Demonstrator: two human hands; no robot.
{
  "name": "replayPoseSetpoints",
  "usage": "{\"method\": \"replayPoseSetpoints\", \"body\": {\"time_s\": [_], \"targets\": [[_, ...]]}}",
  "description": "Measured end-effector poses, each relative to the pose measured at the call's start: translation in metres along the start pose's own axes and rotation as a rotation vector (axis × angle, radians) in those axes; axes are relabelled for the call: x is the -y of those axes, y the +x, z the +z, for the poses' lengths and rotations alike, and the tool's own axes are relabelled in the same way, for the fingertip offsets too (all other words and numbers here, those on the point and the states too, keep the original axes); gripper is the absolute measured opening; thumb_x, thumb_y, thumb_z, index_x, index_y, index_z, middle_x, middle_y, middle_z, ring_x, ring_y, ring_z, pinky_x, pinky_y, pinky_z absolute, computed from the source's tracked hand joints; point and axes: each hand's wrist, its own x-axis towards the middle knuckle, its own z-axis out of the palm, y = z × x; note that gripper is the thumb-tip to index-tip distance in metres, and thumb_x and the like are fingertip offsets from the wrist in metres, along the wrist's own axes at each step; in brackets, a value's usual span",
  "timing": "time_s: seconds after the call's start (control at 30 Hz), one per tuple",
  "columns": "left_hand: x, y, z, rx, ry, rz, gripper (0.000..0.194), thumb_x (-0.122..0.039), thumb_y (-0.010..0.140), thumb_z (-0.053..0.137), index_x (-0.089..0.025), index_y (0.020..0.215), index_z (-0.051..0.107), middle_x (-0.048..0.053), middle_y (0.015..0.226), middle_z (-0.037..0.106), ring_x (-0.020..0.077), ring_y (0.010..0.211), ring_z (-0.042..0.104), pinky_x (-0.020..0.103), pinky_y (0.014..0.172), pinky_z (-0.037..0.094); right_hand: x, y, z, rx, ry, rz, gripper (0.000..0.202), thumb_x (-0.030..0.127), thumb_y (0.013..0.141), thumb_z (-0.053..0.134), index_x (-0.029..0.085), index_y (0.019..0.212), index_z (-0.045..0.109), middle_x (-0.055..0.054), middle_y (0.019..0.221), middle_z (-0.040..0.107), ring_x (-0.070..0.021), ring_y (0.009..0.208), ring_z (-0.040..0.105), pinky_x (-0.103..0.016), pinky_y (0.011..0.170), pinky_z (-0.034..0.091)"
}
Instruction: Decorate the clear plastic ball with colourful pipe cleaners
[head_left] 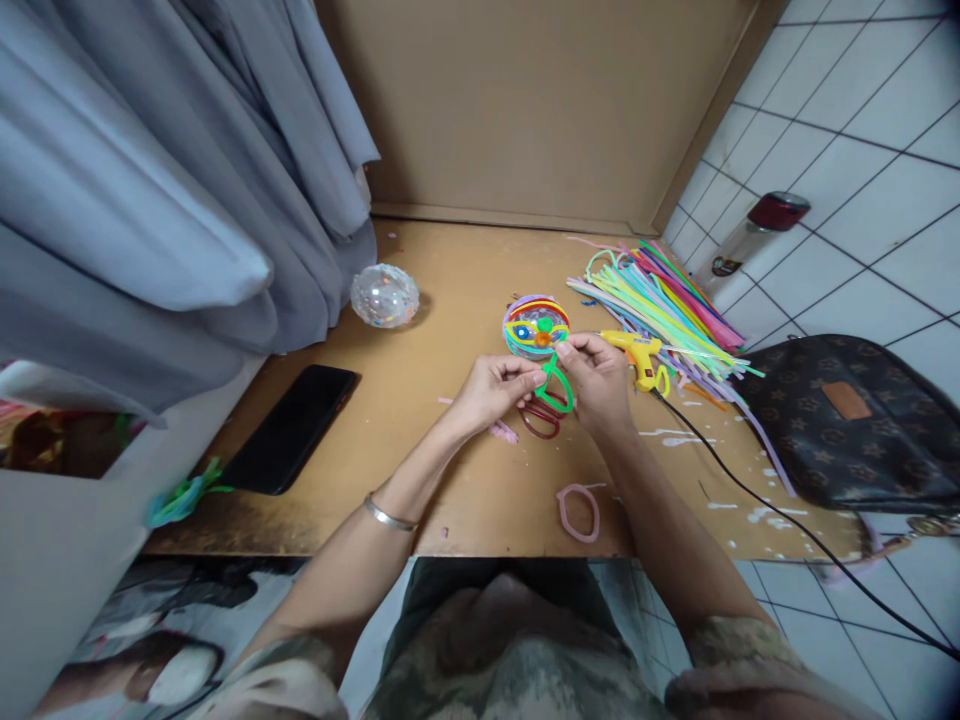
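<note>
Between my two hands is a green pipe cleaner [568, 398] bent into a loop. My left hand [491, 388] pinches its left side, fingers closed. The fingertips of my right hand [596, 370] are closed on its upper end. Just beyond my hands sits a clear ball [534, 322] wrapped in coloured pipe cleaners, with an eye-like shape and an orange piece on it. A dark red loop [541, 420] lies on the table under the green one. Nearer the front edge is a pink loop [578, 514].
A yellow glue gun [636, 352] with a black cord lies right of my right hand, beside a pipe cleaner pile [660, 300]. A clear ball [385, 296], a black phone [292, 430], a curtain [187, 150], a brown bag [847, 420] and a bottle [757, 235] surround the work area.
</note>
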Motion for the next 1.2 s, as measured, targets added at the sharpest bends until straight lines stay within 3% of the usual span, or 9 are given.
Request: {"method": "replayPoseSetpoints", "body": {"time_s": [0.33,0.53,0.67,0.8,1.2], "targets": [[0.007,0.004,0.003,-0.099,-0.104,-0.036,0.03,-0.036,0.063,0.086,-0.013,0.076,0.072,-0.003,0.055,0.058,0.0072,0.049,0.051,0.018,0.045,0.045,0.003,-0.001,0.001,0.114,0.13,0.07,0.034,0.049,0.072,0.074,0.021,0.071,0.056,0.004,0.065,0.056,-0.0099,0.06,0.05,-0.025,0.061,0.044],[0.009,0.015,-0.002,-0.224,-0.455,-0.056,0.03,-0.027,0.055,0.089,-0.011,0.069,0.068,-0.005,0.053,0.056,0.0015,0.046,0.046,0.012,0.042,0.038,0.001,0.0,0.001,0.129,0.131,0.134,0.037,0.057,0.074,0.07,0.021,0.084,0.063,0.001,0.076,0.064,-0.0129,0.066,0.059,-0.027,0.064,0.05],[0.007,0.02,-0.007,-0.248,-0.6,-0.097,0.027,-0.019,0.057,0.087,-0.01,0.072,0.066,-0.005,0.057,0.059,0.0003,0.047,0.05,0.01,0.045,0.041,-0.001,-0.006,0.006,0.196,0.071,0.147,0.037,0.053,0.068,0.076,0.02,0.082,0.067,0.0,0.074,0.067,-0.0126,0.065,0.06,-0.028,0.066,0.052],[0.006,0.019,-0.008,-0.243,-0.574,-0.088,0.025,-0.02,0.062,0.085,-0.011,0.072,0.064,-0.005,0.055,0.058,0.0011,0.047,0.052,0.01,0.047,0.044,-0.002,-0.012,0.012,0.236,0.05,0.119,0.032,0.049,0.068,0.077,0.02,0.079,0.068,0.0,0.072,0.068,-0.0122,0.065,0.06,-0.028,0.067,0.053],[0.008,0.017,-0.007,-0.18,-0.424,-0.002,0.039,-0.037,0.057,0.088,-0.012,0.067,0.06,-0.005,0.053,0.055,0.0017,0.045,0.046,0.013,0.044,0.038,-0.003,-0.016,0.015,0.161,-0.005,0.034,0.016,0.034,0.071,0.074,0.02,0.079,0.071,0.0,0.073,0.072,-0.014,0.067,0.064,-0.029,0.068,0.053]]}}
